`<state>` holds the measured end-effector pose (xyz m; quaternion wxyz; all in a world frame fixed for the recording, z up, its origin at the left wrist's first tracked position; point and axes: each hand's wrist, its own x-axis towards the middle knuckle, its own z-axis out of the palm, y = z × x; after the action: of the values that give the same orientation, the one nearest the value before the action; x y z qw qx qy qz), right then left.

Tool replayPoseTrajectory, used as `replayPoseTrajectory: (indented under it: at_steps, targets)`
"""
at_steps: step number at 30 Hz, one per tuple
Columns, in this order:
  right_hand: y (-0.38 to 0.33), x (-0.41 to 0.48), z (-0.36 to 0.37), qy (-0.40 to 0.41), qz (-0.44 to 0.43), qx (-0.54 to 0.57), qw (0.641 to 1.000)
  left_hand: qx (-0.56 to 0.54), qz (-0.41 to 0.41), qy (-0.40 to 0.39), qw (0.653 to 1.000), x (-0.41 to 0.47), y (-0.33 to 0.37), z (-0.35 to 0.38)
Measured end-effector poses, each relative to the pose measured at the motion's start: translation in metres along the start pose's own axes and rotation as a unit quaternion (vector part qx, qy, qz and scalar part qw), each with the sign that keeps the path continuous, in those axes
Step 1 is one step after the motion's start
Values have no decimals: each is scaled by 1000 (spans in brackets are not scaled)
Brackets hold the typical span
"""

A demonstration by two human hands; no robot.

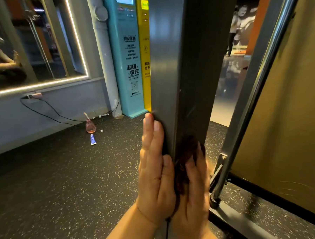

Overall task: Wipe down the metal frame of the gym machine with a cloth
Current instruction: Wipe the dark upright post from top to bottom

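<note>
Low on the metal frame, two hands flank its near corner edge.
Blur smears the right hand, and the dark cloth shows only partly beneath its straight fingers, pressed to the frame's right face. The left hand lies flat on the left face, just beside the cloth; the frame's top is cut off.

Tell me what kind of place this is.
Probably a commercial gym: speckled rubber floor, an LED-edged wall mirror, and the tall dark metal frame of a machine.
</note>
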<state>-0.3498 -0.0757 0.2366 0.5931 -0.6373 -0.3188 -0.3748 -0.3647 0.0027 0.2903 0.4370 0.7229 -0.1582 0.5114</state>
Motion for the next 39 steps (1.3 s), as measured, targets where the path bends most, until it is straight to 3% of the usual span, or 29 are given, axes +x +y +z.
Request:
replayPoseTrajectory:
  at_steps: [3,7,14,18,25,30,34,39]
  targets:
    - [12,-27,-9,-66,-30,-96,993,-3,-12,12,1000,-7,-2,4]
    - [0,6,-6,-25,-23,-11,999,-6,22,25,999,-3,-10,8]
    - [1,8,-4,-19,-71,-25,997,-16,3,11,1000,-6,-6,2]
    - [5,-2,-4,-22,-62,-29,997,-13,1,0,1000,-5,-3,0]
    - [-34,54,-4,-42,-14,9,999,-31,-15,-4,999,-4,3,-4]
    - [-20,31,-1,-2,-13,4,1000,-17,-18,-12,1000,-5,6,-7]
    - [-35,48,-1,15,27,84,996,-18,-18,-17,1000,-6,8,-10]
    - [-48,72,-2,50,4,50,997,-22,-15,-7,1000,-5,7,-9]
